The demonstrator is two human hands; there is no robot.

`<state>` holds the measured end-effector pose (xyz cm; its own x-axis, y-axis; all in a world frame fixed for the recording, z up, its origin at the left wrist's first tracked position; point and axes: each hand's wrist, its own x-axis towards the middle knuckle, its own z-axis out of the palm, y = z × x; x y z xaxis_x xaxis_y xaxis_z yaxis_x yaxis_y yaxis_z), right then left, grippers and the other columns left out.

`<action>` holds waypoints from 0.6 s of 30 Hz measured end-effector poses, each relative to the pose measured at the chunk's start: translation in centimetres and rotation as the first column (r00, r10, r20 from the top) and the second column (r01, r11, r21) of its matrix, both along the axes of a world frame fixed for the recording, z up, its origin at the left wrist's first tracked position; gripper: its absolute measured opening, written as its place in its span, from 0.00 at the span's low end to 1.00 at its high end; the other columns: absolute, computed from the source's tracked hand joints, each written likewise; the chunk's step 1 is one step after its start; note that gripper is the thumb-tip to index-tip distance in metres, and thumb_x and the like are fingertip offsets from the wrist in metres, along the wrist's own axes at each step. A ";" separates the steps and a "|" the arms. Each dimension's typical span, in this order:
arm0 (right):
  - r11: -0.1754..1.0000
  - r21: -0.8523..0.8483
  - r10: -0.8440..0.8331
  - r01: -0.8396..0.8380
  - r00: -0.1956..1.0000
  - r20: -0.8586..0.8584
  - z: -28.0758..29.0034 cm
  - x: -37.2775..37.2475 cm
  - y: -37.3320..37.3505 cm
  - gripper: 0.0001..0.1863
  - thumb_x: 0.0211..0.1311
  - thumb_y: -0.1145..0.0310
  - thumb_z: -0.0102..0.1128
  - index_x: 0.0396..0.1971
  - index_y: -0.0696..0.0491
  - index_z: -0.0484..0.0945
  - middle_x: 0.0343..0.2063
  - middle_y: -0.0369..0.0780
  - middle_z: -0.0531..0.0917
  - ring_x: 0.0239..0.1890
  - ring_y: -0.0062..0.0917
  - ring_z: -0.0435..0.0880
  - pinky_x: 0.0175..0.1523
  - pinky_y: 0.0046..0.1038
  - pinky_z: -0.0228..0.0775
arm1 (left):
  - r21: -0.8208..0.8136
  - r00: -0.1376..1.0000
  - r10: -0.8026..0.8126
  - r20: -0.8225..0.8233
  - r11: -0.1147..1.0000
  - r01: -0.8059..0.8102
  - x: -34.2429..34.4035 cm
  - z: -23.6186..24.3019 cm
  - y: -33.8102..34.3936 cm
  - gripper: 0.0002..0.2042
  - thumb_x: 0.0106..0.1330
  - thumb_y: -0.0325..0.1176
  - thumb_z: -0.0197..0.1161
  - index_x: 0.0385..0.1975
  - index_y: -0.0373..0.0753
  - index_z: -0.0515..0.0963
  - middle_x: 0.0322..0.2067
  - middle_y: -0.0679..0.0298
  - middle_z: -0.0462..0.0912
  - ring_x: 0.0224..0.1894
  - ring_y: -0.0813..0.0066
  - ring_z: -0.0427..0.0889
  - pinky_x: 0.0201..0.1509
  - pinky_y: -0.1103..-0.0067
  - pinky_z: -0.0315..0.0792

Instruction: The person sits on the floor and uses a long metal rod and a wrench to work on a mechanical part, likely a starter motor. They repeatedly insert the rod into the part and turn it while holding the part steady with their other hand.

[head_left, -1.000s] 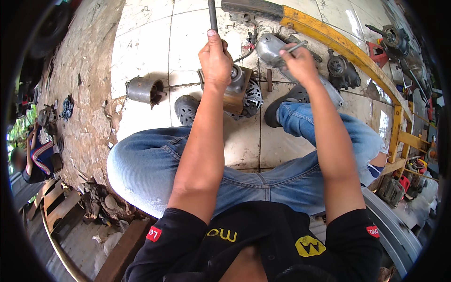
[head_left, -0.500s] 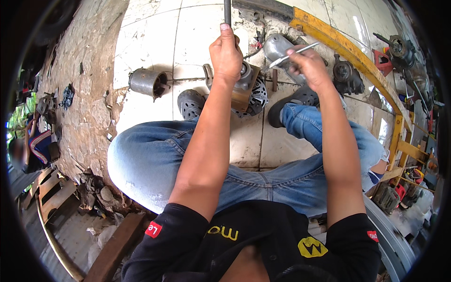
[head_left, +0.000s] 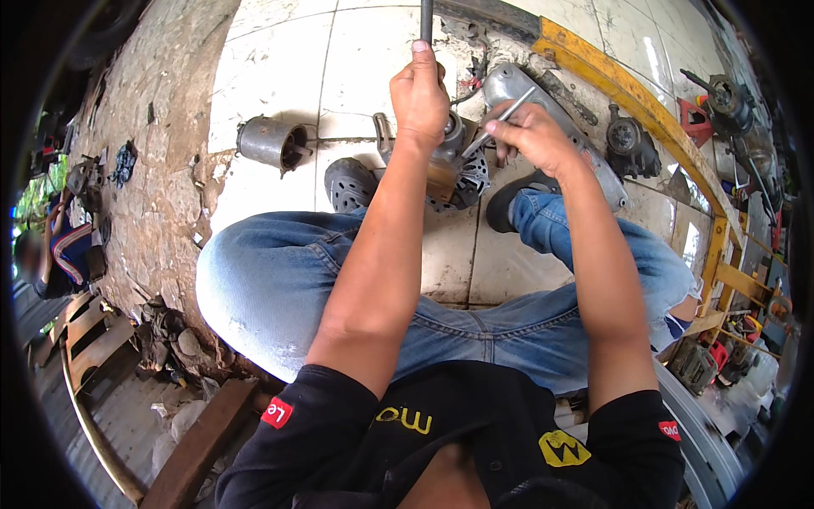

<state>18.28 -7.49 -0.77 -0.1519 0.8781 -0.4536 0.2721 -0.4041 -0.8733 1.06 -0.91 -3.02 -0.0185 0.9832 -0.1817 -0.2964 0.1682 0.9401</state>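
Observation:
My left hand (head_left: 419, 97) is closed round a dark round bar (head_left: 426, 21), thumb up along it. The bar's far end runs out of the picture. A thin grey metal rod (head_left: 514, 105) is pinched in my right hand (head_left: 536, 140). It slants down and left, its lower tip at or just over a round metal machine part (head_left: 455, 131); I cannot tell if they touch. That part sits by a wooden block (head_left: 441, 181) and a finned metal housing (head_left: 473, 180), between my shoes. My left hand and wrist hide some of it.
A grey metal cylinder (head_left: 270, 144) lies on the tiles to the left. A long metal cover (head_left: 509, 85) lies beyond my right hand. Farther right are a dark machine part (head_left: 632, 144) and a yellow metal frame (head_left: 610, 72). Another person (head_left: 64, 246) sits at the far left.
My right hand has moved left and slightly down, swinging the thin rod steeper, with its tip now at the machine part. My left hand keeps its grip on the bar.

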 end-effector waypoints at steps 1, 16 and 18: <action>0.994 0.030 -0.106 0.104 0.989 0.100 -0.6 0.2 0.2 0.10 0.64 0.64 0.60 0.38 0.55 0.79 0.25 0.35 0.81 0.22 0.18 0.78 0.28 0.20 0.68 | 0.014 1.000 -0.003 -0.007 1.000 0.004 0.0 0.0 -0.1 0.29 0.71 0.59 0.44 0.19 0.37 0.68 0.08 0.69 0.61 0.09 0.81 0.58 0.12 0.81 0.52; 0.990 0.012 -0.134 0.141 0.911 0.390 0.8 3.9 0.3 0.13 0.63 0.63 0.61 0.40 0.57 0.78 0.26 0.36 0.82 0.24 0.18 0.79 0.30 0.20 0.71 | 0.068 0.999 0.005 -0.042 0.998 -0.002 0.0 -0.7 0.0 0.29 0.71 0.58 0.46 0.18 0.38 0.69 0.09 0.70 0.62 0.09 0.83 0.59 0.12 0.81 0.53; 0.993 -0.007 -0.113 0.117 0.967 0.228 2.5 3.0 -0.3 0.12 0.63 0.62 0.62 0.39 0.55 0.79 0.27 0.36 0.83 0.23 0.18 0.80 0.29 0.19 0.71 | 0.068 0.999 0.012 -0.044 0.998 -0.009 0.1 -0.8 0.3 0.28 0.71 0.58 0.46 0.18 0.38 0.69 0.09 0.70 0.62 0.09 0.83 0.59 0.12 0.81 0.53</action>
